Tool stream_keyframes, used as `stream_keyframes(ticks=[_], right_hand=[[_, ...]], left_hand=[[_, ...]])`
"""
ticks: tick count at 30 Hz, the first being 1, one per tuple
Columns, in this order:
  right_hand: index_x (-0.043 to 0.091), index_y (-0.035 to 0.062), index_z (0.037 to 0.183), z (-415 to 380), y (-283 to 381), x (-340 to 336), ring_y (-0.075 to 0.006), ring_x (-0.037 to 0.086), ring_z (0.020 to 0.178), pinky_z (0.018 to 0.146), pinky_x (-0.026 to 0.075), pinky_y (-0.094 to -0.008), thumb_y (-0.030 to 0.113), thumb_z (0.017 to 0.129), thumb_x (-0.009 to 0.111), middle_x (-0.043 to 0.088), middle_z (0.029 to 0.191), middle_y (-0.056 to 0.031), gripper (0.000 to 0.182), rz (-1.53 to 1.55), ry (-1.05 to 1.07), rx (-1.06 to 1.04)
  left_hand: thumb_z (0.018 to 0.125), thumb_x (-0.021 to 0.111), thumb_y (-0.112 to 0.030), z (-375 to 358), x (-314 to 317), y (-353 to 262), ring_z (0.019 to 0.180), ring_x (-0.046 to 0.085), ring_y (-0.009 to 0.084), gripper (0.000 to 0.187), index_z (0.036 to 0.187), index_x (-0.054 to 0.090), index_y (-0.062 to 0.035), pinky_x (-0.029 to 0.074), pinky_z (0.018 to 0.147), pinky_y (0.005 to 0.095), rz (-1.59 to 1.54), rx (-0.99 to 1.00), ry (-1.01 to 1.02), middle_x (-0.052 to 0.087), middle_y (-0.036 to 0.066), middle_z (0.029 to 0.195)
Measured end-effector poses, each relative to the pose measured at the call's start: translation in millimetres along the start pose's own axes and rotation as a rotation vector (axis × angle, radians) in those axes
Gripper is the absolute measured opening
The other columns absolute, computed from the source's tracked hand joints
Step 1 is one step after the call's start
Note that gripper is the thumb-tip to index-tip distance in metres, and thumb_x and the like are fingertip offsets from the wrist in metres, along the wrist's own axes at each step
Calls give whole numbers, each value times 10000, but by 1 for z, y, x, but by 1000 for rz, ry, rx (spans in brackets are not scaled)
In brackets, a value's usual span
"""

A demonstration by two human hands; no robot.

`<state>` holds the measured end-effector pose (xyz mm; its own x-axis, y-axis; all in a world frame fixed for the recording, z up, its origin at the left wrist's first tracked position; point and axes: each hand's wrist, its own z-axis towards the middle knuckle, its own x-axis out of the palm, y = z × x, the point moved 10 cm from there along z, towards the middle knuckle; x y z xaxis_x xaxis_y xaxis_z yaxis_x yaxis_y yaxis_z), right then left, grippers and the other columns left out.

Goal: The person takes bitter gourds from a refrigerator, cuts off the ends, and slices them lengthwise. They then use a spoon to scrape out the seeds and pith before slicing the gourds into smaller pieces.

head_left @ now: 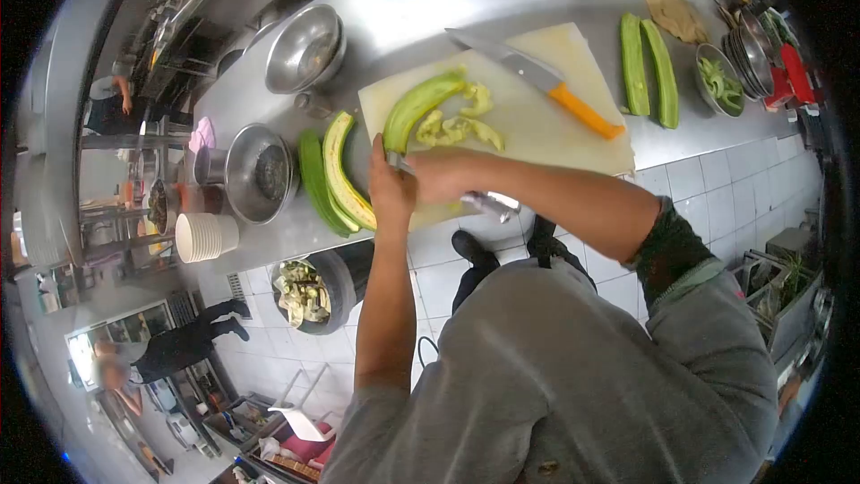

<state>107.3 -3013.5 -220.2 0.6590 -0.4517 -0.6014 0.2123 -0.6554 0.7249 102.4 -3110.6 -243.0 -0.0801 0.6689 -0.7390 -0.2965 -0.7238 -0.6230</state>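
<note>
On the white cutting board [537, 139] lies a long halved green gourd [421, 100], its near end running under my left hand [391, 186], whose fingers are closed around it. My right hand [442, 177] presses close beside the left, wrapped round a shiny metal tool [491, 206]; its handle sticks out behind the wrist and its working end is mostly hidden. Scooped-out pale pulp [457, 130] is scattered on the board. A knife [555, 90] with an orange handle rests farther right. Left of the board are a scooped gourd half [339, 166] and darker green pieces [313, 181].
Two green gourd pieces [647, 72] lie right of the board, near a bowl of green slices [718, 81]. Steel bowls [260, 173] and stacked paper cups [206, 237] line the left counter. Below stands a bin [339, 296] with pulp scraps. Other people are in the background.
</note>
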Motion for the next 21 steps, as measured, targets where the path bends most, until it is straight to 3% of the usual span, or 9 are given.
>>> stream_keyframes(ticks=[3, 5, 7, 8, 11, 13, 16, 20, 21], right_hand=[[649, -83, 943, -19, 6, -51, -328, 690, 714, 608, 531, -426, 132, 704, 641, 687, 804, -229, 321, -26, -49, -24], [632, -68, 1030, -8, 1, -51, -320, 693, 771, 643, 532, -431, 146, 714, 640, 689, 868, -234, 382, -76, 47, 11], [602, -49, 1133, 32, -22, -8, -310, 694, 845, 692, 535, -436, 166, 727, 642, 689, 949, -240, 461, -209, 270, 96], [574, -32, 1188, 25, -17, 10, -321, 694, 865, 708, 543, -433, 173, 746, 641, 688, 978, -243, 491, -89, 211, 122], [615, -30, 1120, 8, -11, 31, -358, 696, 768, 652, 549, -447, 160, 755, 635, 696, 894, -243, 412, -130, -106, -67], [629, -36, 1084, 3, -8, 1, -375, 691, 799, 704, 549, -437, 136, 772, 620, 697, 886, -245, 357, -25, 0, -116], [622, -78, 1048, 10, -22, -24, -370, 684, 910, 797, 533, -433, 104, 770, 617, 686, 937, -273, 332, -19, 283, 233], [736, 1, 866, 2, 4, 12, -340, 687, 778, 673, 530, -449, 130, 751, 607, 692, 834, -225, 216, 103, -225, 16], [734, 0, 874, 7, -3, 17, -343, 686, 785, 680, 528, -454, 133, 749, 606, 693, 850, -223, 223, 41, -130, 20]], left_hand=[[795, 638, -15, 7, -1, -9, 1148, 523, 451, 701, 1429, 343, 38, 421, 994, 477, 24, 46, -21, 532, 296, 1262], [785, 638, 0, 2, -4, -9, 1134, 523, 456, 702, 1423, 348, 41, 419, 988, 483, 50, 39, -26, 533, 295, 1258], [775, 640, 13, 6, 1, -10, 1122, 524, 460, 703, 1417, 354, 42, 423, 975, 489, 54, 7, -8, 534, 297, 1254], [776, 642, 12, 7, 10, 7, 1127, 521, 460, 700, 1414, 356, 46, 421, 975, 491, -99, -32, 12, 532, 298, 1253], [776, 640, 17, 10, 22, 37, 1129, 518, 460, 691, 1407, 360, 54, 421, 971, 493, -261, -47, 49, 534, 298, 1238], [776, 629, 30, 9, 3, -14, 1113, 527, 460, 683, 1404, 363, 53, 427, 963, 489, 25, 77, 63, 543, 295, 1212], [765, 628, 43, 12, 3, -9, 1106, 530, 458, 688, 1402, 367, 55, 429, 959, 486, 3, 3, 70, 556, 291, 1180], [762, 649, 21, 12, 3, 2, 1128, 524, 452, 704, 1405, 365, 53, 426, 971, 476, 77, -7, 38, 544, 290, 1206], [771, 650, 14, 12, 4, -2, 1140, 522, 447, 697, 1406, 364, 53, 424, 983, 471, 73, 32, 37, 540, 286, 1220]])
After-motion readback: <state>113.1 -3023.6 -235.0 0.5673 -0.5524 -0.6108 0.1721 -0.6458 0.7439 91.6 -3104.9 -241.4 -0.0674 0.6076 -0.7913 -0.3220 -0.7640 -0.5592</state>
